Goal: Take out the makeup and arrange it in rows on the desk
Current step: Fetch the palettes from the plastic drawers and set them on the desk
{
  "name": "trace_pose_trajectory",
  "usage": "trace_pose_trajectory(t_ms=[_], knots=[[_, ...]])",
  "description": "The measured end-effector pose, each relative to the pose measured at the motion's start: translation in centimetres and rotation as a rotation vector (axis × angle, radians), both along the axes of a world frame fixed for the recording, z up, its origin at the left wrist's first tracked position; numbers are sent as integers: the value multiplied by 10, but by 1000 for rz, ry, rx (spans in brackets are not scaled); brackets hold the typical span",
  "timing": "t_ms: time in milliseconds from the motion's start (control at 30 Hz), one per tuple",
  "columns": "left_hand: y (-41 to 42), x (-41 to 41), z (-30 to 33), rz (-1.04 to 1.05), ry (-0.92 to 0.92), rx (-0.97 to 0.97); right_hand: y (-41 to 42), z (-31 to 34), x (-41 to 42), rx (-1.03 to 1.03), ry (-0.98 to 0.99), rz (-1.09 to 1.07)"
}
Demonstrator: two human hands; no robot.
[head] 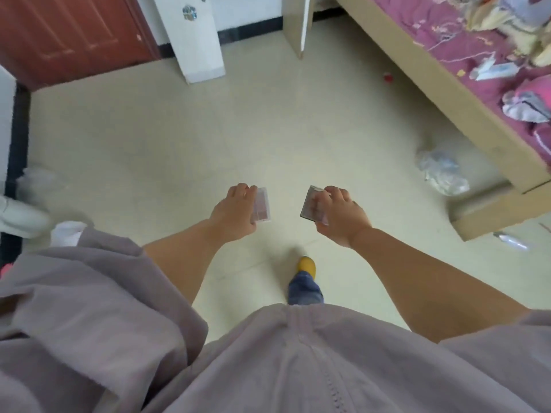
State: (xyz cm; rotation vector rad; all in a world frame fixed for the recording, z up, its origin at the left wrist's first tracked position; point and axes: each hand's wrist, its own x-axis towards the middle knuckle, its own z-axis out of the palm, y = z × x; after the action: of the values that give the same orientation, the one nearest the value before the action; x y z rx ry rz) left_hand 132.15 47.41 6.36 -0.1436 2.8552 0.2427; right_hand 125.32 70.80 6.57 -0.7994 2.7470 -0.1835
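Head view: left hand (235,213) gripping one palette (263,205), right hand (340,216) gripping another palette (311,204); carrying step, desk unseen, placing likely following.

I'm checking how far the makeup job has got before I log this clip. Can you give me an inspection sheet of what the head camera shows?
Surface: no desk in view; only a pale tiled floor below the person.
Job's things: two flat clear makeup palettes with pinkish pans, left palette and right palette, both carried in the air, neither set down.
Clutter: crumpled clear plastic on the floor by the bed; small red thing on the floor; small packets and clothes on the bed.
Hands: left hand grips the left palette; right hand grips the right palette.
Cables: nothing seen.
Surroundings: bed with purple cover on the right, reddish-brown door top left.
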Motion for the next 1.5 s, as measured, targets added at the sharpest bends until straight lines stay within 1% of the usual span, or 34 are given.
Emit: trace_pose_trajectory(t_ms=[167, 233, 300, 400, 567, 700, 833, 967, 1033, 1133, 1267, 1400, 1500], knots=[[-46, -94, -4, 89, 52, 17, -54, -2, -115, -6, 39, 130], [-57, -132, -2, 164, 52, 56, -70, 0, -162, 13, 30, 176], [-68, -172, 0, 184, 47, 55, -85, 5, -213, 47, 27, 230], [-90, -220, 5, 231, 90, 66, -111, 17, -281, 57, 25, 260], [-149, -283, -3, 305, 25, 74, -169, 15, -366, 82, 47, 332], [-217, -357, -13, 321, 32, 70, -236, 4, -444, 87, 58, 371], [-303, -433, -11, 349, 76, 59, -324, 2, -529, 80, 72, 367], [-394, -506, 7, 376, 37, 66, -425, 18, -601, 8, 37, 324], [-437, -544, 17, 374, 55, 60, -469, 25, -630, -48, 37, 312], [-484, -596, 24, 359, 48, 68, -516, 22, -672, -26, 9, 334], [-538, -668, 18, 338, 40, 69, -570, 15, -744, -4, 14, 330], [-600, -748, 2, 346, 22, 64, -629, 5, -837, 14, 40, 350], [-646, -817, 1, 413, 42, 85, -676, 7, -913, 10, 47, 346]])
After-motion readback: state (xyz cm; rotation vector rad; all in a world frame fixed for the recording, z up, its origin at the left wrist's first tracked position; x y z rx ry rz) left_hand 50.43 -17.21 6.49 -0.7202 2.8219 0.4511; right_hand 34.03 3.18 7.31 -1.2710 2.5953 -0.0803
